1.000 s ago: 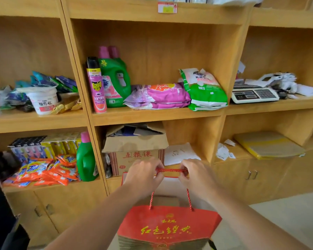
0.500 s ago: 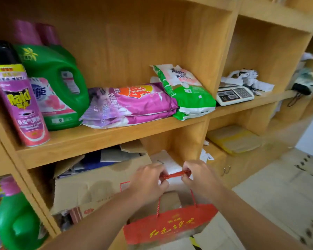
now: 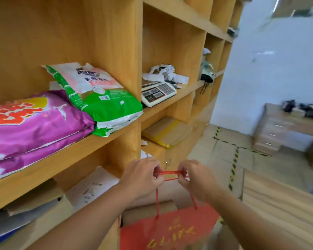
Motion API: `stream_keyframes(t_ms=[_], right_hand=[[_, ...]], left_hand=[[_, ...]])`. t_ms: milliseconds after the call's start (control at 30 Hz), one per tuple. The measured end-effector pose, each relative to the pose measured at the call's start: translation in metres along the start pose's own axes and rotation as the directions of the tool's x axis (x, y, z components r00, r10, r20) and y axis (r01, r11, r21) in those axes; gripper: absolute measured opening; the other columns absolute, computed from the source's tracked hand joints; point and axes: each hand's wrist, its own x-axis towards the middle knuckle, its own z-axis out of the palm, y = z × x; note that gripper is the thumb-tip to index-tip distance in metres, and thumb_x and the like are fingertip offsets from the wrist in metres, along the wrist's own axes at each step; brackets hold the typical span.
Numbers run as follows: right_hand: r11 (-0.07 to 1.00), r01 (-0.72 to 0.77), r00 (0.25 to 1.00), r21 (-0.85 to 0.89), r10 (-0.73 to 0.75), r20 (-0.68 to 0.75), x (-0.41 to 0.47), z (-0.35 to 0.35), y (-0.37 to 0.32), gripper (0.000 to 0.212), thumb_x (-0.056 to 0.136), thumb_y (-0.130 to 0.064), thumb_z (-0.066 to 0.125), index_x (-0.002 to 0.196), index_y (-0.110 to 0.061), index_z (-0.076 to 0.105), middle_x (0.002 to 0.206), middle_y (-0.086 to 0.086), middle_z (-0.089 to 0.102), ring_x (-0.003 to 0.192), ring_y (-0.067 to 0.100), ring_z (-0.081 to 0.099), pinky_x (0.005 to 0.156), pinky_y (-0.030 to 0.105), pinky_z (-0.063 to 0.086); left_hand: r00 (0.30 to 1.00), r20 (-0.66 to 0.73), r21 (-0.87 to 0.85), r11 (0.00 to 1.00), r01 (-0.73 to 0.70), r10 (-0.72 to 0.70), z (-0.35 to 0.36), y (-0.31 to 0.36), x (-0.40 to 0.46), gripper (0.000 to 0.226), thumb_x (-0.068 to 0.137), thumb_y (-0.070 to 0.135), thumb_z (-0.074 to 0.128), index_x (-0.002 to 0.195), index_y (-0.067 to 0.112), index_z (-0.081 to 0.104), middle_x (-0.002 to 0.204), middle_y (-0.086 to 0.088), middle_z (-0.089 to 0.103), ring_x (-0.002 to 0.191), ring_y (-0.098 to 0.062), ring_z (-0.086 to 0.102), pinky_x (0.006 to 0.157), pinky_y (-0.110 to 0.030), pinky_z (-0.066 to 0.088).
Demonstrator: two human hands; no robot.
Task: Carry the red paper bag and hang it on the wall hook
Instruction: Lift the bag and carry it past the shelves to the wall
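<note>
A red paper bag [image 3: 170,230] with yellow characters hangs low in the middle of the view from its red cord handles [image 3: 170,173]. My left hand [image 3: 143,175] and my right hand [image 3: 195,179] each pinch one end of the cords, which are stretched level between them. The bag's bottom is cut off by the frame edge. No wall hook shows in this view.
A tall wooden shelf unit [image 3: 116,51] stands close on the left, with a purple bag [image 3: 31,123], a green-and-white bag [image 3: 98,98] and a weighing scale [image 3: 157,92]. A white wall [image 3: 269,69] and a wooden desk [image 3: 285,127] lie far right. Yellow-black tape [image 3: 233,166] marks the floor.
The view has swung right along the shelves, so the spray can and green jugs have left the frame and the white wall and desk have come in. Both hands keep their hold on the cords.
</note>
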Motion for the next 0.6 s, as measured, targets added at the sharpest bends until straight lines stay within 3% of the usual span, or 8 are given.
stream_keyframes(t_ms=[100,367,600], right_hand=[[1.000,-0.027,0.998,-0.002,0.027,-0.062,0.015,-0.016,0.036,0.005,0.085,-0.031,0.059,0.083,-0.027,0.057,0.085,-0.007,0.065,0.084,0.021,0.062,0.069,0.043,0.053],[0.989,-0.127,0.988,-0.078,0.119,-0.103,0.056,-0.050,0.122,0.010,0.092,-0.030,0.056,0.089,-0.021,0.061,0.088,-0.003,0.065,0.079,0.018,0.059,0.068,0.036,0.052],[0.977,-0.186,0.974,-0.107,0.169,-0.154,0.108,-0.068,0.179,0.013,0.096,-0.029,0.055,0.090,-0.021,0.062,0.091,-0.004,0.066,0.076,0.016,0.060,0.059,0.027,0.046]], left_hand=[[0.998,0.014,-0.022,0.998,-0.053,0.053,0.014,0.012,0.046,0.009,0.082,0.038,0.063,0.082,0.029,0.064,0.080,0.009,0.062,0.081,-0.016,0.063,0.065,-0.031,0.038],[0.987,0.060,-0.066,0.988,-0.143,0.147,0.057,0.052,0.163,0.013,0.084,0.042,0.063,0.080,0.030,0.058,0.084,0.008,0.065,0.079,-0.013,0.062,0.069,-0.036,0.050],[0.979,0.065,-0.081,0.978,-0.190,0.195,0.089,0.067,0.255,0.011,0.085,0.040,0.063,0.082,0.032,0.056,0.084,0.012,0.061,0.076,-0.011,0.057,0.061,-0.030,0.040]])
